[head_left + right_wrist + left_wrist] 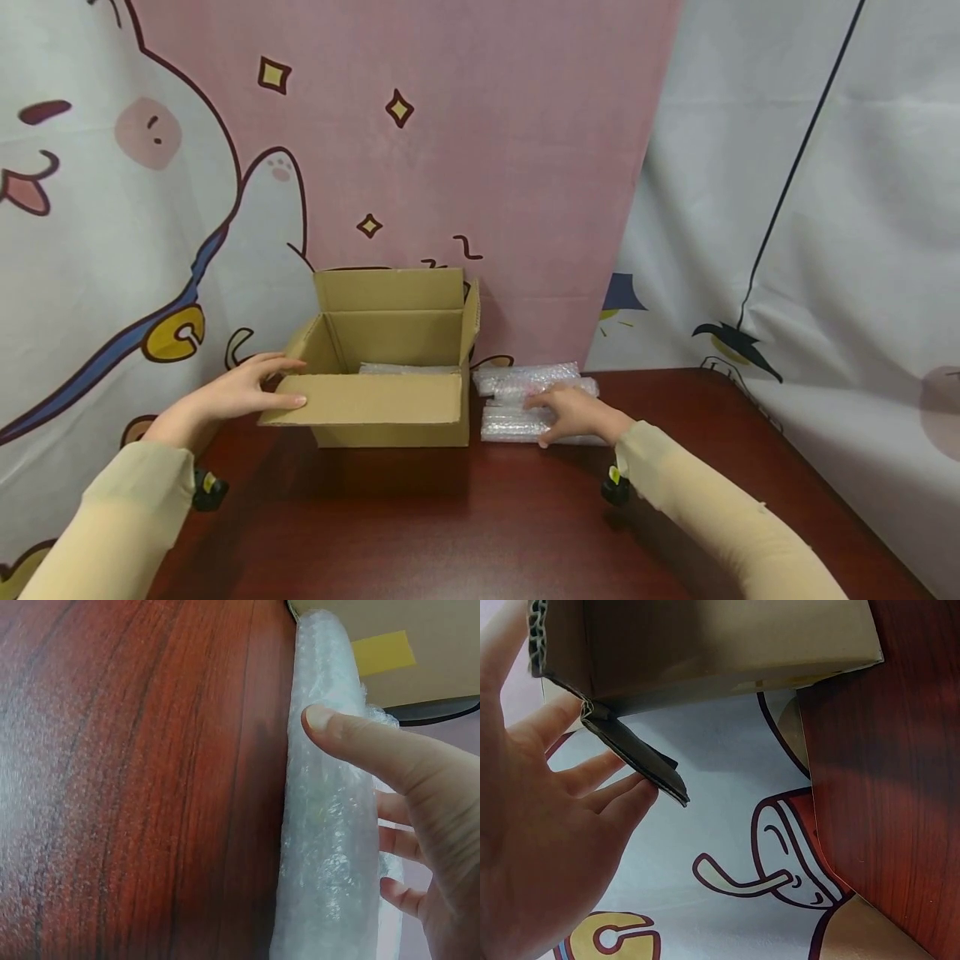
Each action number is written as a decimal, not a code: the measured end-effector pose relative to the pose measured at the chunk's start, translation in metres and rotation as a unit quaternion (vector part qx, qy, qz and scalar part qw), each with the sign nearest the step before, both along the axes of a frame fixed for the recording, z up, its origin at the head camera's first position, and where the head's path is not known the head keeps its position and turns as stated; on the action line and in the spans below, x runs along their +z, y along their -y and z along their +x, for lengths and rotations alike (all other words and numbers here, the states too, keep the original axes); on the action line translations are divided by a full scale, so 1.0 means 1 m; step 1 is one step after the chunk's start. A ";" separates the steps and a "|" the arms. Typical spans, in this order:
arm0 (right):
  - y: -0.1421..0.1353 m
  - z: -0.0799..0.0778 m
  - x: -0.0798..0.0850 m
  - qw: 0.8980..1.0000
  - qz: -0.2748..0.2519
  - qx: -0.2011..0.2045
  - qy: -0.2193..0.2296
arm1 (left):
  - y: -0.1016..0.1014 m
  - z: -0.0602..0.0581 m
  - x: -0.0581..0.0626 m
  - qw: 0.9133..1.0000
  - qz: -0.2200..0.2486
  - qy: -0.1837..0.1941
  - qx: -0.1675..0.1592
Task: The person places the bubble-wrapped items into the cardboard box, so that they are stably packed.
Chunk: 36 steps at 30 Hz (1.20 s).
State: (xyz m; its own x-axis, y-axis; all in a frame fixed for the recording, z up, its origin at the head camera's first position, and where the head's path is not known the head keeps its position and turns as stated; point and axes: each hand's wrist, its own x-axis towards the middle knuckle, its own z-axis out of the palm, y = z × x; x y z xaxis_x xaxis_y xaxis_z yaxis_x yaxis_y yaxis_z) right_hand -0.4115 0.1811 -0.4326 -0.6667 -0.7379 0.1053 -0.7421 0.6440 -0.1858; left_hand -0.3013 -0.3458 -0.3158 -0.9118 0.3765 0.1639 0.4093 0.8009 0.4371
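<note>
An open cardboard box stands on the table with its flaps spread. My left hand holds the box at its left side. Its thumb lies on the near flap and its fingers reach behind the left flap. Inside the box a bubble-wrapped piece shows above the near flap. Right of the box lie several bubble-wrapped pieces. My right hand grips the nearest bubble-wrapped roll, thumb on the near side and fingers round the far side.
The dark red wooden table stretches in front of the box. A printed cloth hangs right behind the box and along both sides. Yellow tape shows on the box's side in the right wrist view.
</note>
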 end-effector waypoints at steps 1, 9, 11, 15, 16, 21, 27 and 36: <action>0.000 0.000 0.000 1.000 -0.002 -0.003 0.011 | 0.000 0.000 0.000 1.000 -0.001 0.000 0.001; 0.000 -0.002 -0.002 0.997 -0.009 -0.027 0.067 | 0.000 0.000 0.000 1.000 -0.004 0.002 0.002; 0.000 -0.002 -0.002 0.997 -0.013 -0.026 0.072 | 0.000 0.000 0.000 1.000 -0.005 0.001 0.002; 0.001 -0.001 -0.002 0.996 -0.018 -0.031 0.083 | 0.000 0.000 0.000 1.000 -0.006 0.002 0.003; 0.001 -0.001 -0.002 0.996 -0.019 -0.033 0.084 | 0.000 0.000 0.000 1.000 -0.004 0.004 0.003; 0.001 -0.003 -0.002 0.995 -0.023 -0.037 0.094 | -0.002 0.001 0.001 1.000 -0.002 0.013 0.007; 0.000 -0.004 0.007 0.995 -0.018 -0.030 0.089 | -0.004 0.002 0.002 1.000 -0.002 0.010 0.009; -0.005 -0.004 0.038 0.993 -0.035 -0.032 0.105 | -0.003 0.002 0.001 1.000 -0.005 0.010 0.006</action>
